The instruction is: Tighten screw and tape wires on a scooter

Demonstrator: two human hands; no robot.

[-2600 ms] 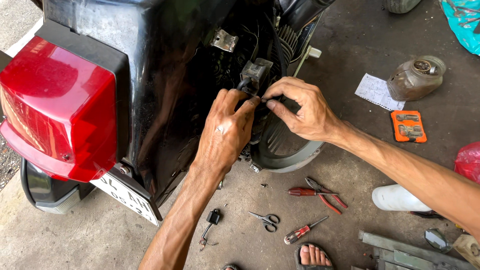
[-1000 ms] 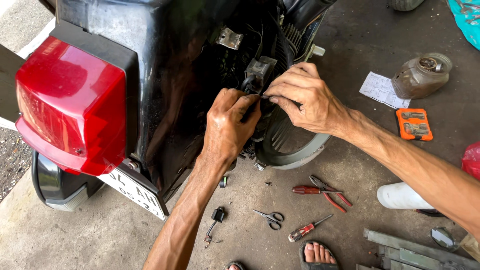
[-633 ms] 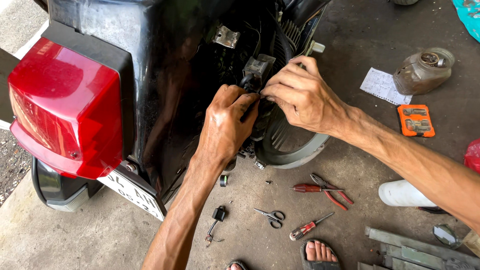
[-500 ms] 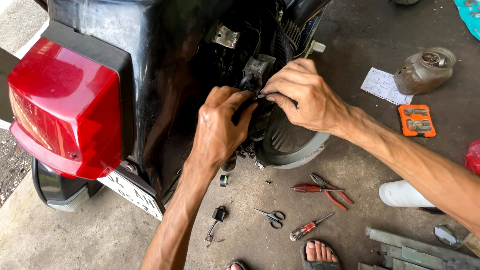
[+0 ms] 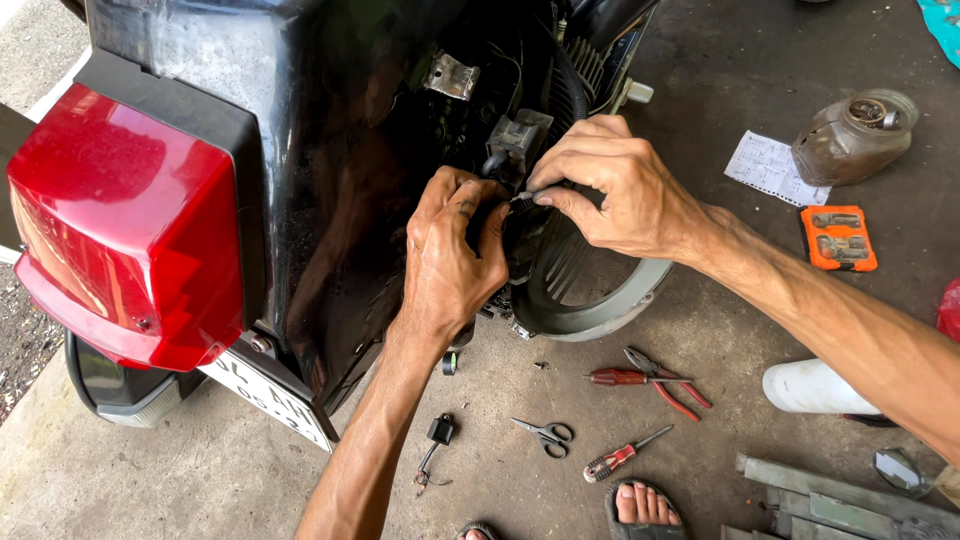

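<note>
In the head view, at frame centre, the right hand (image 5: 620, 190) pinches a small dark connector (image 5: 522, 196) between thumb and forefinger, just below the grey bracket (image 5: 519, 134). The left hand (image 5: 450, 255) curls around dark parts beside it, under the black motorbike body (image 5: 330, 150).

The rear body panel (image 5: 330, 200) is seen as glossy black plastic, with reflections across it, and the tail light (image 5: 120, 230) as smooth, shiny red plastic. A dull grey metal bracket (image 5: 450, 75) is shown above the hands. The round fan cover (image 5: 590, 290) is matt grey, ribbed inside. The floor (image 5: 720, 120) is rough, stained concrete. Red plastic-coated grips are seen on the pliers (image 5: 650, 380), bare metal on the scissors (image 5: 545, 435). A creased paper sheet (image 5: 770, 165) is laid flat.
</note>
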